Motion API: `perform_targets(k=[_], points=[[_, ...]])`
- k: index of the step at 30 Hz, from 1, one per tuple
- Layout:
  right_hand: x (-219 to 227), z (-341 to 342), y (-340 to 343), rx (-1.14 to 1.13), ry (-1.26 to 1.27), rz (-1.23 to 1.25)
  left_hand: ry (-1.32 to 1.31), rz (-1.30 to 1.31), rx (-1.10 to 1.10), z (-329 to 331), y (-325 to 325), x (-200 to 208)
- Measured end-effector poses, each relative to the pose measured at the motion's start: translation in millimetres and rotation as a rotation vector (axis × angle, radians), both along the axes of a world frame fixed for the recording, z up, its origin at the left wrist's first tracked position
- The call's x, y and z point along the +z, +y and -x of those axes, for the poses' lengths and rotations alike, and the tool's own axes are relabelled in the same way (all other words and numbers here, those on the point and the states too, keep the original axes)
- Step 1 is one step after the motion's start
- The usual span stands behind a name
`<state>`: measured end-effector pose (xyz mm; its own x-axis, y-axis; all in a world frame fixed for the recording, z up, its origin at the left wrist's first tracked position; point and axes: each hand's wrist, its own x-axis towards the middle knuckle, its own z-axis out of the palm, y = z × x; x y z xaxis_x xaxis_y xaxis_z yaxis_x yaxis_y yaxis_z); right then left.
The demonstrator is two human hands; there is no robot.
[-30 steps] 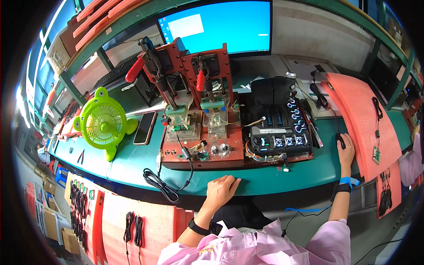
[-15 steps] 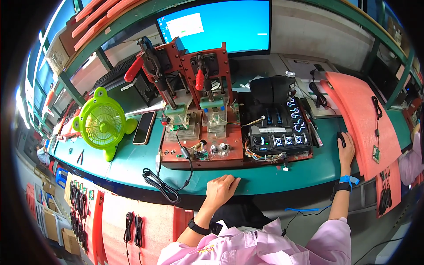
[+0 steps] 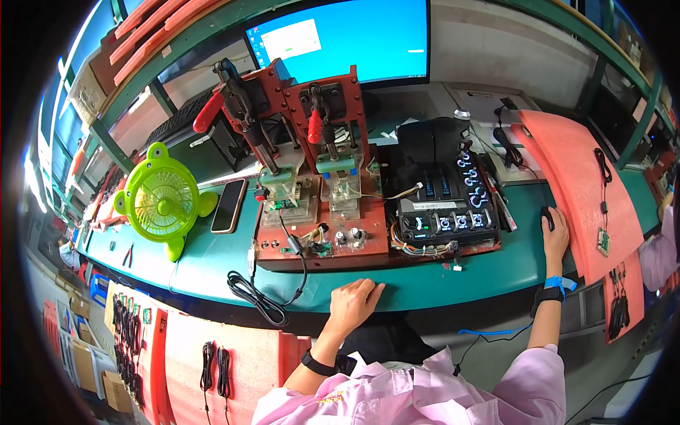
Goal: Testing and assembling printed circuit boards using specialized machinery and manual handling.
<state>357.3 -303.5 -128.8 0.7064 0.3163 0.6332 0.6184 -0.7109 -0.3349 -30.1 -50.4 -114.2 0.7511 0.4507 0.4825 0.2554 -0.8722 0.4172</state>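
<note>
Green sheeting covers the surface [image 3: 439, 287], and from where I stand the person's right hand [image 3: 557, 237] is wrapped over a black mouse [image 3: 547, 218] at its right side, just beside the pink foam sheets [image 3: 588, 198]; the left hand [image 3: 354, 304] rests on the front edge, fingers curled under, nothing showing in that grip, though with the palm hidden I can't tell if it is fully closed; neither hand has shifted noticeably over the last second, but on the monitor [image 3: 382, 42] the white window [image 3: 301, 32], plain a second ago, now carries a small green mark [image 3: 288, 49]; I'd take that as the screen answering the mouse, so the work seems to lie there rather than at the clamps; the red fixture [image 3: 319, 258] stands untouched left of the black device [image 3: 443, 212]; from its left station a black cable [image 3: 258, 301] runs down to a loose coil at the front edge.
</note>
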Motion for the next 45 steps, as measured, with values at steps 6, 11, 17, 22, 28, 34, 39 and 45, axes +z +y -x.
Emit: perform_targets(k=[6,11,17,22,28,34,39,45], points=[[1.4,1.8,-0.2,0.028,-0.005,-0.018,0.016,-0.014,0.006,0.8,-0.2,-0.5],[1.2,1.9,-0.3,0.031,0.000,-0.023,0.020,-0.011,0.001,1.1,-0.4,-0.6],[-0.8,-0.1,-1.6,0.040,-0.005,-0.027,-0.003,0.018,0.003,-0.7,0.3,-1.6],[7.8,6.1,5.8,0.053,-0.037,-0.042,-0.055,0.047,0.008,2.3,2.0,-1.2],[4.4,3.0,2.3,0.027,-0.146,-0.105,-0.035,0.105,-0.024,26.3,-3.7,26.0],[-5.0,-3.0,-13.1,-0.039,-0.297,-0.224,0.095,-0.084,0.154,88.9,20.3,98.3],[-5.4,62.9,4.2,0.133,-0.057,-0.378,0.244,-0.185,0.292,107.3,88.0,127.2],[23.0,251.4,106.3,0.938,0.093,-0.177,0.463,-0.277,0.113,90.1,151.7,131.1]])
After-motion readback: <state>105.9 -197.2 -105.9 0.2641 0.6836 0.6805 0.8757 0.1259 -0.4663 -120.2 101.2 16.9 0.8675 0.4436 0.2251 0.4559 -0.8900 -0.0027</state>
